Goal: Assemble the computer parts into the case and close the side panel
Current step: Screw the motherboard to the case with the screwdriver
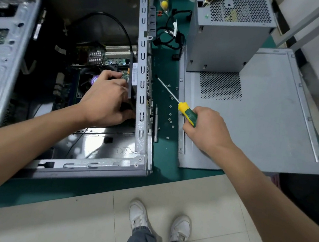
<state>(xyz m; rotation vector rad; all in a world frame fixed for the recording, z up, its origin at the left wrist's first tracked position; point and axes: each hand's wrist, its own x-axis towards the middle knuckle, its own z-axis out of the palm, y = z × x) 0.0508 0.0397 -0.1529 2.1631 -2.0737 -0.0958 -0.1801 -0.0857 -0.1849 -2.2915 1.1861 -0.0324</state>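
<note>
We see the open case [144,91] lying on its side on the green table [163,152], its opening facing up. Our left hand [105,99] reaches inside, fingers curled round a dark part [130,90] against the case's right wall; the hand hides most of it, so we cannot tell what it is. Our right hand [205,129] grips the screwdriver [183,107] by its green-and-yellow handle, shaft pointing far-left toward the case. The side panel [263,122] lies flat at right, the power supply [228,35] standing on its far end. Loose screws [170,114] dot the table between.
</note>
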